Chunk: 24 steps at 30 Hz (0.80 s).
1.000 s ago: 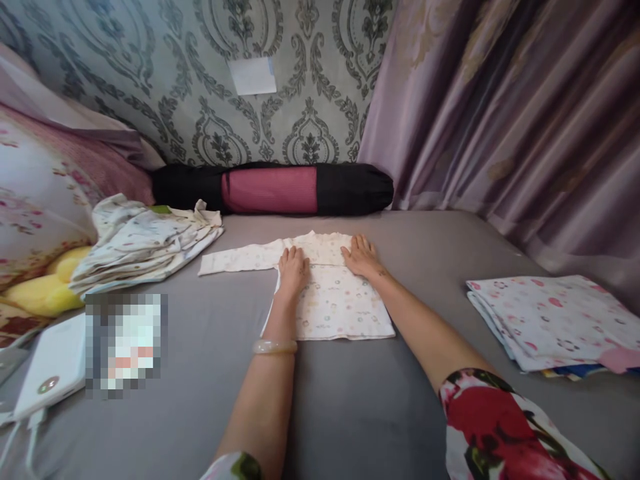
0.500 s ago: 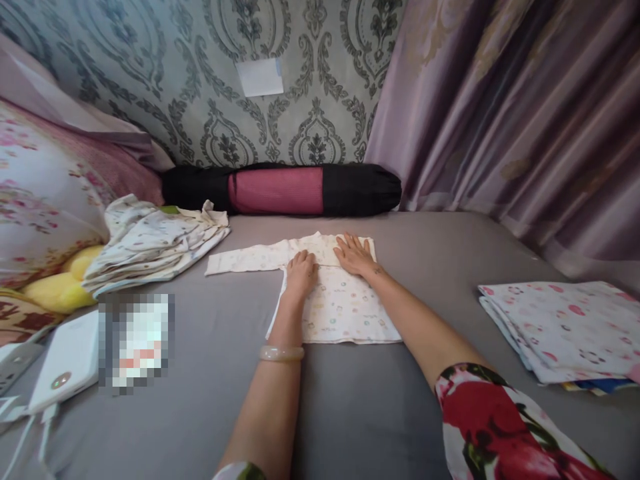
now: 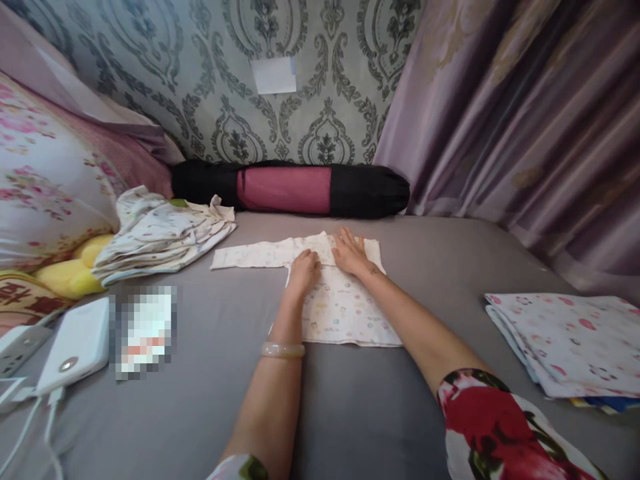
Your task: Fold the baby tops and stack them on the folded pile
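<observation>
A small white baby shirt (image 3: 345, 313) with a pale print lies on the grey sheet in front of me. One sleeve (image 3: 250, 255) stretches out to the left, and on the right the sleeve is folded in across the chest. My left hand (image 3: 304, 272) rests on the shirt near the left armpit, fingers lightly bent and lying on the cloth. Beside it, my right hand (image 3: 351, 253) presses flat on the upper right part, its fingers spread. Both palms hide some of the fabric beneath.
Left are a pile of baby clothes (image 3: 165, 233), a yellow plush (image 3: 70, 277), a floral pillow (image 3: 45, 173), a white power bank (image 3: 75, 347) with cables and a blurred item (image 3: 147, 333). A rolled mat (image 3: 285, 190) lies along the wall. Folded printed cloth (image 3: 570, 340) sits right.
My right hand has slid slightly left over the shirt, closer to my left hand. The left hand stays nearly in place on the cloth. The view has shifted a little.
</observation>
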Motion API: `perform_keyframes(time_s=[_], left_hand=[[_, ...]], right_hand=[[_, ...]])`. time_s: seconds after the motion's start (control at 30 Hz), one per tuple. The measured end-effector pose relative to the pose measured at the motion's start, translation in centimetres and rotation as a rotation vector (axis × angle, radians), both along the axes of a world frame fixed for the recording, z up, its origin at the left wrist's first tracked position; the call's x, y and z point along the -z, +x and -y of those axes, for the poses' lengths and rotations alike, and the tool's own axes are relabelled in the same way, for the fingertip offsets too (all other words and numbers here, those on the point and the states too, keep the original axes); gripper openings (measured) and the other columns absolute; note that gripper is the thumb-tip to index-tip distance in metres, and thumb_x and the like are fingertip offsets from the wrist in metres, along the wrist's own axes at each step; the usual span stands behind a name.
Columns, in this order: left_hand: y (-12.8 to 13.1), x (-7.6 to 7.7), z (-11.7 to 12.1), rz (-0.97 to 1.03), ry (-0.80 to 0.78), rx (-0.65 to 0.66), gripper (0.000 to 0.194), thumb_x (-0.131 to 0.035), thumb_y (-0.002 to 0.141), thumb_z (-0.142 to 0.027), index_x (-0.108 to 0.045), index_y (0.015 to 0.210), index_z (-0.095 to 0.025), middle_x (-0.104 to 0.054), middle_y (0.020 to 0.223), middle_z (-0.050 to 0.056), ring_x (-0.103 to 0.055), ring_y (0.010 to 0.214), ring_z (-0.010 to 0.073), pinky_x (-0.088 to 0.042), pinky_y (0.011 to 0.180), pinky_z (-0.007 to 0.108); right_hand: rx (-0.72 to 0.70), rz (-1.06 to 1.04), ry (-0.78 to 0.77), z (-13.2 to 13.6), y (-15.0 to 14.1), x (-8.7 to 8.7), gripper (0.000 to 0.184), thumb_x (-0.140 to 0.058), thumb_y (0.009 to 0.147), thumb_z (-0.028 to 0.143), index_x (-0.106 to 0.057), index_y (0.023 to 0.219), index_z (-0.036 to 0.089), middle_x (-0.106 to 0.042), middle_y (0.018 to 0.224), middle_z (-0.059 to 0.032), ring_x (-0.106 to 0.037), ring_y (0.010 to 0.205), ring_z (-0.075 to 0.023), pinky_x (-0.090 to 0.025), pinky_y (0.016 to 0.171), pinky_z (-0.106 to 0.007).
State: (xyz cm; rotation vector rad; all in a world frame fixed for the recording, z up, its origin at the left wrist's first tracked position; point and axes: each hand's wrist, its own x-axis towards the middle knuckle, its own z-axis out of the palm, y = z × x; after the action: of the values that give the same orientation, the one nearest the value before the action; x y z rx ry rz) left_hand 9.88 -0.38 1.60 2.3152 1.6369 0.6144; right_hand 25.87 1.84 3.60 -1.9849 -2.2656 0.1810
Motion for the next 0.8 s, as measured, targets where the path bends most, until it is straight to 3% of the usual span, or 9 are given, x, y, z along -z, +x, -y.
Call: perform_keyframes(time_s=[0.1,0.23,0.47,0.7,0.8], left_hand=[[-0.6,-0.4,-0.3,0.077,-0.017,-0.067,0.033,-0.041,0.083,-0.008,-0.064,0.106,-0.016,-0.065,0.113,0.013,-0.059,0.112,0.0244,-0.044,0.1,0.038],[-2.3,-0.6,-1.0,0.238,-0.054,-0.223,0.044,-0.04,0.08,-0.007,-0.063,0.117,-0.013,-0.067,0.118,0.015,-0.06,0.114,0.0258,-0.045,0.101,0.039],[-5.6,0.0,-1.6,0.457,-0.003,-0.461,0.039,-0.042,0.078,-0.012,-0.066,0.109,-0.017,-0.07,0.109,0.012,-0.062,0.11,0.0264,-0.047,0.096,0.042],[-7.4,1.2,-2.4,0.669,-0.006,-0.629,0.029,-0.044,0.079,-0.019,-0.064,0.1,-0.02,-0.068,0.1,0.012,-0.062,0.102,0.0278,-0.048,0.094,0.046],[-8.7,2.2,-3.0,0.695,0.048,-0.68,0.034,-0.042,0.077,-0.019,-0.061,0.105,-0.018,-0.066,0.094,0.011,-0.063,0.096,0.0261,-0.05,0.088,0.044]], right_hand=[[-0.113,-0.028,-0.011,-0.4,-2.4,0.4,0.058,-0.025,0.099,0.036,-0.024,0.152,0.014,-0.013,0.161,-0.0092,-0.006,0.148,-0.0216,-0.003,0.118,-0.049],[-0.094,-0.064,-0.056,-1.5,-4.1,1.1,0.063,-0.016,0.099,0.044,-0.024,0.152,0.011,-0.015,0.161,-0.0099,-0.007,0.148,-0.0218,-0.003,0.118,-0.049],[-0.07,-0.042,-0.074,-2.1,-4.1,1.9,0.065,-0.014,0.099,0.044,-0.021,0.153,0.009,-0.014,0.161,-0.01,-0.008,0.148,-0.0218,-0.003,0.118,-0.049],[-0.067,-0.058,-0.142,-2.3,-4.3,0.9,0.063,-0.019,0.098,0.041,-0.021,0.153,0.01,-0.014,0.161,-0.0107,-0.008,0.148,-0.0233,-0.005,0.118,-0.05],[-0.076,-0.053,-0.091,-2.0,-4.9,0.7,0.061,-0.02,0.098,0.037,-0.024,0.152,0.008,-0.014,0.161,-0.0114,-0.008,0.148,-0.023,-0.003,0.118,-0.049]])
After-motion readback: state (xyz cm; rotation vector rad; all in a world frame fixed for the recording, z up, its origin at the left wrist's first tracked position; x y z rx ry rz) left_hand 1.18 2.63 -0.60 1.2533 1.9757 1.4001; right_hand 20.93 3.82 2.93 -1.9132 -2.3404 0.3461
